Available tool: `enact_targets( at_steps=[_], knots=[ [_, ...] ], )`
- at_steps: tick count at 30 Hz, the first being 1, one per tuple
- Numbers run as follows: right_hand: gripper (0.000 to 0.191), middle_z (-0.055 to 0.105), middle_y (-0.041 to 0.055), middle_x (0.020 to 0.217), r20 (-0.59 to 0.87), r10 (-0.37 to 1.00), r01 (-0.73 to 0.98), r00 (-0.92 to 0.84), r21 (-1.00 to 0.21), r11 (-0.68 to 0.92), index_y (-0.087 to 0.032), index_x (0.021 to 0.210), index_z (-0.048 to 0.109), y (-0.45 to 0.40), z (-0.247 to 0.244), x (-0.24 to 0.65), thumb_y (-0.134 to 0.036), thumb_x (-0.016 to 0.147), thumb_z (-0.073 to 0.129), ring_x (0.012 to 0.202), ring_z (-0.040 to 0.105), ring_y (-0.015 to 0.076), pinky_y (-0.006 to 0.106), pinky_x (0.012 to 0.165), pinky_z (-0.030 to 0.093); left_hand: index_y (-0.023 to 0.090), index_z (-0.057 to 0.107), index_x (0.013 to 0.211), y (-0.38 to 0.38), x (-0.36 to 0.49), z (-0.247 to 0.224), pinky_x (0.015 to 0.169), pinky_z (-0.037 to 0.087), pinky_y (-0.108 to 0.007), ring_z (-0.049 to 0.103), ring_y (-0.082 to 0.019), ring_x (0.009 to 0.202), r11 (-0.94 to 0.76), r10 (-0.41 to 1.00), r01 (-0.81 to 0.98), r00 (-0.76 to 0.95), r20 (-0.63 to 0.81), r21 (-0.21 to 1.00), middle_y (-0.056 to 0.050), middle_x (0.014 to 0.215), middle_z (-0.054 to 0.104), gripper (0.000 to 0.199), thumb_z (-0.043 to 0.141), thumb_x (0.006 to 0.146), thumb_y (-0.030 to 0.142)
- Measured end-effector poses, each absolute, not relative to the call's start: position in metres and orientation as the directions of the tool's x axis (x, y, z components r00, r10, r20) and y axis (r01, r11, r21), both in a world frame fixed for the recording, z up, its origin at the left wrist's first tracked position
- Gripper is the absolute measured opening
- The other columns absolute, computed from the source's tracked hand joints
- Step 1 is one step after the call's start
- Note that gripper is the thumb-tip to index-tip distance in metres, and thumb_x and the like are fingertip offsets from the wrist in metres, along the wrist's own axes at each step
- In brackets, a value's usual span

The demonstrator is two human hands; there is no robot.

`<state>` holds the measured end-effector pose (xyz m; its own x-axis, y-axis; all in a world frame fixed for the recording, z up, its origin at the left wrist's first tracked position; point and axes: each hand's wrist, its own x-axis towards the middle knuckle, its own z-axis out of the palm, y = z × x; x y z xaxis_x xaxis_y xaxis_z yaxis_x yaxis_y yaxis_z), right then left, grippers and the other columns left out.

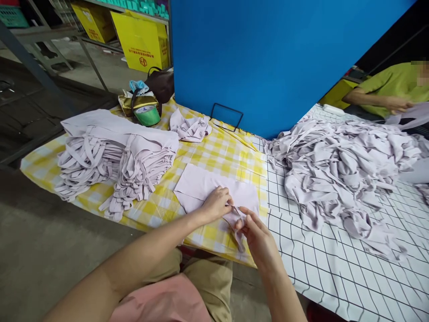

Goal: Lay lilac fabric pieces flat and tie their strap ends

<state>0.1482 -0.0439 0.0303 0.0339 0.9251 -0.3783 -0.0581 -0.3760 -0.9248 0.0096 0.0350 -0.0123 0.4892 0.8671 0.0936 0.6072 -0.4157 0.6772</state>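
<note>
A pale lilac fabric piece [197,183] lies spread on the yellow checked tablecloth [221,156] in front of me. My left hand [218,203] pinches its near edge. Close by on the right, my right hand [256,230] grips a narrow strap of the same fabric between thumb and fingers, and the strap's end hangs down near the table's front edge. To the left rests a thick stack of similar pieces [124,134] with straps drooping over its near side. Behind the spread piece sits a small crumpled bundle [190,127].
A big loose heap of lilac fabric [338,165] covers the white gridded cloth [308,259] at right. Behind stands a blue panel [254,58] with a black wire frame. Green tape [147,116] sits back left. A person in green [385,89] handles fabric at far right.
</note>
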Motion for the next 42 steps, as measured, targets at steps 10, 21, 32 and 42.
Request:
enact_targets(
  at_steps=[10, 21, 32, 42],
  knots=[
    [0.038, 0.063, 0.0012, 0.071, -0.223, 0.903, 0.145, 0.368, -0.945, -0.293, -0.02, 0.103, 0.055, -0.138, 0.007, 0.155, -0.046, 0.075, 0.06, 0.072, 0.061, 0.0185, 0.03, 0.069, 0.049, 0.019, 0.066, 0.101, 0.029, -0.01, -0.007, 0.092, 0.039, -0.029, 0.045, -0.019, 0.101, -0.489, 0.768, 0.532, 0.639, 0.051, 0.692, -0.005, 0.1, 0.051, 0.037, 0.051, 0.07, 0.007],
    [0.025, 0.068, 0.0054, 0.093, -0.291, 0.884, 0.127, 0.366, -0.925, -0.358, -0.023, 0.096, 0.064, -0.191, -0.05, 0.131, -0.037, 0.075, 0.06, 0.087, 0.063, 0.0219, 0.029, 0.069, 0.052, 0.014, 0.05, 0.122, 0.036, -0.06, 0.009, 0.097, 0.038, -0.027, 0.051, -0.016, 0.108, -0.327, 0.905, 0.5, 0.411, 0.113, 0.802, -0.007, 0.119, 0.053, 0.049, 0.042, 0.074, 0.006],
    [0.034, 0.063, 0.0, 0.064, -0.272, 0.931, 0.187, -0.245, -0.955, -0.23, -0.023, 0.065, 0.061, -0.129, -0.031, 0.017, -0.052, 0.079, 0.051, 0.065, 0.059, 0.0195, 0.029, 0.061, 0.048, 0.018, 0.033, 0.136, 0.015, -0.105, -0.014, 0.111, 0.012, -0.043, 0.016, -0.022, 0.137, -0.422, 0.878, 0.774, 0.479, 0.0, 0.472, -0.008, 0.147, 0.024, 0.049, 0.043, 0.089, 0.031],
    [0.048, 0.041, -0.0024, 0.047, -0.334, 0.931, 0.407, -0.147, -0.878, -0.251, -0.018, 0.055, 0.049, -0.184, -0.007, 0.081, -0.055, 0.086, 0.04, 0.047, 0.037, 0.0105, 0.023, 0.047, 0.026, 0.019, 0.03, 0.138, 0.016, -0.104, -0.018, 0.112, 0.006, -0.039, 0.013, -0.019, 0.138, -0.425, 0.884, 0.785, 0.466, 0.022, 0.451, -0.005, 0.148, 0.021, 0.049, 0.039, 0.092, 0.031]
  ],
)
